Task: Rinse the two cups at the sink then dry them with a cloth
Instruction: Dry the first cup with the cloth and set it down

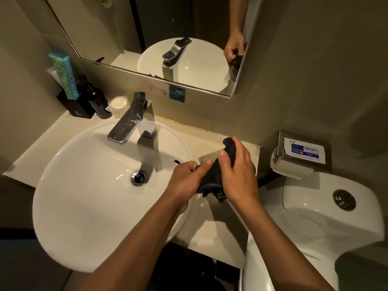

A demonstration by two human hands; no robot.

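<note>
A dark cloth (212,177) is bunched between both hands over the counter, just right of the white sink (84,185). My left hand (184,181) pinches its lower left side, thumb pressed on the fabric. My right hand (237,173) is wrapped around its upper part, and one end sticks up past the fingers. Behind my right hand a dark round cup rim (253,165) peeks out; the rest of the cup is hidden. In the mirror, a dark glass cup reflection (236,67) shows under a hand. I see no second cup.
A chrome tap (130,122) leans over the basin, with the drain (138,177) below it. At the back left are a black holder, a dark bottle (99,103) and a wrapped soap. A shiny flat metal piece (210,157) lies by the cloth. Toilet tank (327,208) at right.
</note>
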